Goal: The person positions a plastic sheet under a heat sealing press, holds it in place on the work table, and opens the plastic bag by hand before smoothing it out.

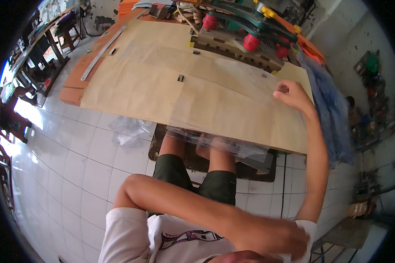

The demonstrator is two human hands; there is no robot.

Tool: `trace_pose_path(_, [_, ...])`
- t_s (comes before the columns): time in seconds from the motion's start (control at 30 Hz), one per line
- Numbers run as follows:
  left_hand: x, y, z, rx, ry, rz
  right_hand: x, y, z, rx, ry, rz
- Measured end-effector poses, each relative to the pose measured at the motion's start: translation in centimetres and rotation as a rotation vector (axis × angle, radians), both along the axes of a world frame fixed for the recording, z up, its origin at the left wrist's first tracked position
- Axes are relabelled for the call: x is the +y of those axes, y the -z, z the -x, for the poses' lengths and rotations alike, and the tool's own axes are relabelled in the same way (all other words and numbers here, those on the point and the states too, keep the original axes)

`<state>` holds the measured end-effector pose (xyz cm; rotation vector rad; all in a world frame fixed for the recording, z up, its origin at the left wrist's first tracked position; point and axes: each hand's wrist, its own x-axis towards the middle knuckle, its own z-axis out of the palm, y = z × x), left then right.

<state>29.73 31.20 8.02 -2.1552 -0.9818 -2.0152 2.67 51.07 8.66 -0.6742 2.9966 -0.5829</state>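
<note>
A wide table is covered with brown paper [153,65]. A clear plastic sheet [224,101] lies over its near right part and hangs off the front edge above my knees. My right hand [292,94] reaches out to the sheet's far right corner, fingers curled and pinched on its edge. My left arm is bent across my chest. My left hand [289,239] is blurred low in the picture, against the white sleeve at my right shoulder, and its grip is unclear.
A wooden machine with green arms and red knobs [250,30] stands at the table's back. A long metal ruler [103,52] lies at the left edge, a small dark clip [180,78] mid-table. Blue bundled material [329,105] hangs at the right. Crumpled plastic [127,131] lies on the white-tiled floor.
</note>
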Motion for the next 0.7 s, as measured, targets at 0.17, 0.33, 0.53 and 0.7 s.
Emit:
trace_pose_path(0.17, [-10.4, 1.0, 7.3, -0.268, -0.491, 0.426, -5.1, -4.5, -7.8, 0.239, 0.031, 0.034])
trace_pose_path(0.33, [-18.1, 1.1, 16.2, -0.439, -1.239, 0.283, -5.4, -8.0, -12.9, 0.442, -0.04, 0.143])
trace_pose_path(0.53, [-21.7, -2.5, 18.4, -0.354, -1.281, 0.832, -4.4, -9.6, -15.0, 0.285, -0.027, 0.294])
trace_pose_path(0.7, [-21.6, -3.2, 19.9, -0.384, -1.151, 0.748, -1.3, -10.5, -12.0, 0.186, -0.029, 0.337])
